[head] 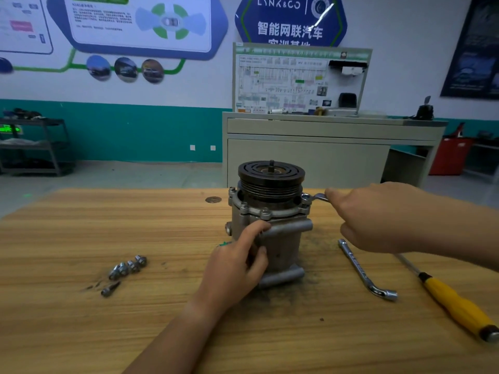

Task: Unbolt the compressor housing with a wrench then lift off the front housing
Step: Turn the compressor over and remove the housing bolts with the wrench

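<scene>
between hands [235, 268] [378, 217], compressor [272, 211]; wrench [317, 197] on bolt [305, 196]

One compressor [270, 201], five loose bolts [132, 265], one ring wrench [316, 197], one socket wrench [361, 271] and one screwdriver [456, 303].

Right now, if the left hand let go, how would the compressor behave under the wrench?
Probably heavy and rigid: the compressor looks cast metal. Standing on end, pulley uppermost, it may twist or tip; the left hand braces it.
</scene>
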Demonstrator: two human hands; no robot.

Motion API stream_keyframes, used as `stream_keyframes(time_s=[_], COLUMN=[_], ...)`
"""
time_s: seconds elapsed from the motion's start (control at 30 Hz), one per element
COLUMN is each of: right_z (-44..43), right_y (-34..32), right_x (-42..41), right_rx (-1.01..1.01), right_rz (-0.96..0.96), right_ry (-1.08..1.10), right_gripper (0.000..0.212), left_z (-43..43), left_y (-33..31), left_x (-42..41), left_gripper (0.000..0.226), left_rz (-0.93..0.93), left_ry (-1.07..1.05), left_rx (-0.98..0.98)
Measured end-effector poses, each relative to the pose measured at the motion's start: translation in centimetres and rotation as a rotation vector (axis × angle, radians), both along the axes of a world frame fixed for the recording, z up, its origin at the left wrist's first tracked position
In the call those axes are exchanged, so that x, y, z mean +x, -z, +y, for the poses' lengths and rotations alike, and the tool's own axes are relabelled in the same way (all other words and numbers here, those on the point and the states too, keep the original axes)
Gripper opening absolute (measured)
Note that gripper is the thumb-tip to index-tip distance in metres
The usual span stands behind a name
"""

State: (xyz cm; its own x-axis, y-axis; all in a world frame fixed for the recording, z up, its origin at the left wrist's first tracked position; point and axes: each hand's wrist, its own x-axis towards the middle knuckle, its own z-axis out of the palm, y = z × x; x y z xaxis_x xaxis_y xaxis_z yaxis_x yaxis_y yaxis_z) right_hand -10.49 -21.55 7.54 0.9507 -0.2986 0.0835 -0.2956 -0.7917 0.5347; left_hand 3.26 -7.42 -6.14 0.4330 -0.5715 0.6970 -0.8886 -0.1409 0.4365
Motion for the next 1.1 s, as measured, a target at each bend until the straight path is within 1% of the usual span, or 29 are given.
stream_keyframes(time_s=[0.17,0.4,0.43,0.5,0.6,0.7,0.8,0.9,1.03,1.1], right_z=[-0.4,-1.4,-1.6,-1.7,-2.0,-3.5,-4.9,-5.5,-5.3,-5.4], right_y=[-0.5,-1.3,-1.2,-0.9,0.1,0.5,0.9,1.7,2.4,1.9], right_x=[0.4,1.1,1.1,1.2,1.2,1.6,3.1,5.8,7.6,6.8], right_rx=[0.085,0.169,0.143,0.025,-0.115,-0.157,-0.133,-0.078,-0.076,-0.024], right_rz=[-0.014,0.023,0.025,0.014,-0.012,-0.024,-0.093,-0.217,-0.346,-0.417], right_ry=[-0.010,-0.005,-0.010,-0.041,-0.100,-0.031,0.008,-0.039,-0.152,-0.136], right_gripper=[0.034,0.035,0.036,0.035,0.028,0.022,0.026,0.031,0.027,0.021], left_z=[0.0,0.0,0.0,0.0,-0.1,0.0,0.0,-0.1,0.0,0.0], left_y=[-0.1,0.0,0.0,0.1,0.1,0.2,0.1,0.0,0.0,0.0], left_x=[-0.2,-0.2,-0.2,-0.1,0.0,0.1,0.2,0.3,0.3,0.2], left_gripper=[0.039,0.038,0.038,0.038,0.038,0.039,0.039,0.039,0.039,0.039], left_rz=[0.004,0.010,0.010,0.009,0.008,0.008,0.007,0.014,0.018,0.019], left_ry=[0.001,0.003,0.010,0.021,0.016,0.025,0.024,0.025,0.032,0.030], left_rx=[-0.028,-0.035,-0.039,-0.047,-0.044,-0.039,-0.035,-0.018,-0.009,-0.011])
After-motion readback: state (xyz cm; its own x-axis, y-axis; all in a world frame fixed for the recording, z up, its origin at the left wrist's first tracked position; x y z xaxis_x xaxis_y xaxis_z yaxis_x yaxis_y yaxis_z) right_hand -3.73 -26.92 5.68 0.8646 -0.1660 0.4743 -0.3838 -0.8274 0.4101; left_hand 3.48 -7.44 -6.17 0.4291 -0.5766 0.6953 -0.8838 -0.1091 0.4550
